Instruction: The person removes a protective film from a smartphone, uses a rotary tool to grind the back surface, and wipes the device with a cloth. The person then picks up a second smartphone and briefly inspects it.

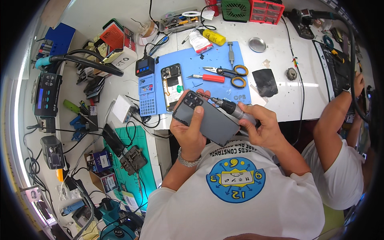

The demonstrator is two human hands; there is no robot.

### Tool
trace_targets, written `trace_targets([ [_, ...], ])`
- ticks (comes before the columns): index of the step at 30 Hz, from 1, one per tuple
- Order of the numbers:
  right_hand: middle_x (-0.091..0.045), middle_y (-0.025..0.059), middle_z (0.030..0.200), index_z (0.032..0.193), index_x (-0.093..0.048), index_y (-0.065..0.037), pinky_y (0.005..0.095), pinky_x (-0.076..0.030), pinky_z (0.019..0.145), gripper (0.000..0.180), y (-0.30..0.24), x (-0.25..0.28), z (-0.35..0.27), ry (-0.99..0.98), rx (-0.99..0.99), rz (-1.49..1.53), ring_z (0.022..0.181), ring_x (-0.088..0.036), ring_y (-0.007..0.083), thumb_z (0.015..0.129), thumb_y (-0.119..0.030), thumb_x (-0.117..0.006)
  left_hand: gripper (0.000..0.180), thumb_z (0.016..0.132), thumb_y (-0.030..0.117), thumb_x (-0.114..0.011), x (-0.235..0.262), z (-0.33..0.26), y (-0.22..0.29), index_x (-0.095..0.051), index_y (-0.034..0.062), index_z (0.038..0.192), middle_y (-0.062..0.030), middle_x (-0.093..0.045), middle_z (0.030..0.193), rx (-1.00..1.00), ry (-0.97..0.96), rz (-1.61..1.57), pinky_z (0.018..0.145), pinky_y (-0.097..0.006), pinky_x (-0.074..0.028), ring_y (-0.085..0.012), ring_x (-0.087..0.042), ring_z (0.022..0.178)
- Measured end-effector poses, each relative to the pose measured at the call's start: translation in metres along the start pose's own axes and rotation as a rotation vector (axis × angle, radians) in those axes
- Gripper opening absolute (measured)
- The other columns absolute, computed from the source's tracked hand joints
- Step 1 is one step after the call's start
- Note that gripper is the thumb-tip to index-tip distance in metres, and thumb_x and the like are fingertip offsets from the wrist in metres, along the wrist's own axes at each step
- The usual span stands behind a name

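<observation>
The left hand [191,130] clamps a dark phone back cover [208,118]; the right hand [262,128] grips an electric screwdriver [234,109], tip touching the cover's top edge.

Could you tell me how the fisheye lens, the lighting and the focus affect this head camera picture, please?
Head view: even bright light, with glare on the white table; straight edges bow toward the black rim; the centre is sharp, so the left hand on the phone back cover and the right hand on the electric screwdriver read clearly.
</observation>
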State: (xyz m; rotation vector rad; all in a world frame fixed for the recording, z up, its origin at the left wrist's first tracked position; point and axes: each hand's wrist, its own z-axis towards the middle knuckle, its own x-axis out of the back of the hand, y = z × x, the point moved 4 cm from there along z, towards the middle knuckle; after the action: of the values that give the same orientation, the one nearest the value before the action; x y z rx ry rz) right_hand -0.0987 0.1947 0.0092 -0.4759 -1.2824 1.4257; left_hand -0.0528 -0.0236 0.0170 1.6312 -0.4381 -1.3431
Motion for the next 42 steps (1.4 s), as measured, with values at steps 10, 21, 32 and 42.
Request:
trace_targets([
  [10,-0.075,0.0175,0.091,0.135,-0.074,-0.002,0.0348,-0.054,0.065,0.046,0.003,0.003,-0.002,-0.001,0.056,-0.011,0.074,-0.071,0.0292,0.090,-0.004,-0.084,0.052,0.105,-0.006,-0.063,-0.004,0.003,0.003,-0.047,-0.0082,0.154,-0.0300,-0.067,0.140,-0.024,0.063,0.034,0.109,-0.049,-0.060,-0.0401,-0.069,0.130],
  [21,-0.075,0.0169,0.091,0.134,-0.074,-0.001,0.0334,-0.056,0.065,0.044,0.001,-0.003,-0.005,-0.004,0.007,0.013,0.075,-0.074,0.0278,0.091,-0.002,-0.082,0.050,0.105,-0.006,-0.064,0.000,0.001,-0.001,-0.049,-0.0085,0.153,-0.0284,-0.069,0.138,-0.057,0.018,0.061,0.109,-0.050,-0.060,-0.0397,-0.072,0.126],
  [32,-0.073,0.0164,0.089,0.134,-0.073,-0.001,0.0342,-0.053,0.064,0.045,0.001,-0.006,-0.003,0.013,0.003,-0.008,0.071,-0.069,0.0264,0.090,-0.002,-0.083,0.052,0.105,-0.006,-0.062,0.001,0.000,-0.002,-0.048,-0.0092,0.155,-0.0281,-0.068,0.140,-0.038,0.015,0.054,0.111,-0.050,-0.059,-0.0396,-0.070,0.128],
  [42,-0.074,0.0167,0.092,0.135,-0.073,-0.001,0.0336,-0.054,0.065,0.046,0.000,-0.008,-0.001,0.014,-0.029,0.008,0.073,-0.070,0.0266,0.090,-0.001,-0.082,0.052,0.105,-0.007,-0.062,0.003,-0.001,-0.003,-0.048,-0.0094,0.156,-0.0292,-0.067,0.142,-0.023,0.013,0.068,0.113,-0.050,-0.058,-0.0399,-0.069,0.130],
])
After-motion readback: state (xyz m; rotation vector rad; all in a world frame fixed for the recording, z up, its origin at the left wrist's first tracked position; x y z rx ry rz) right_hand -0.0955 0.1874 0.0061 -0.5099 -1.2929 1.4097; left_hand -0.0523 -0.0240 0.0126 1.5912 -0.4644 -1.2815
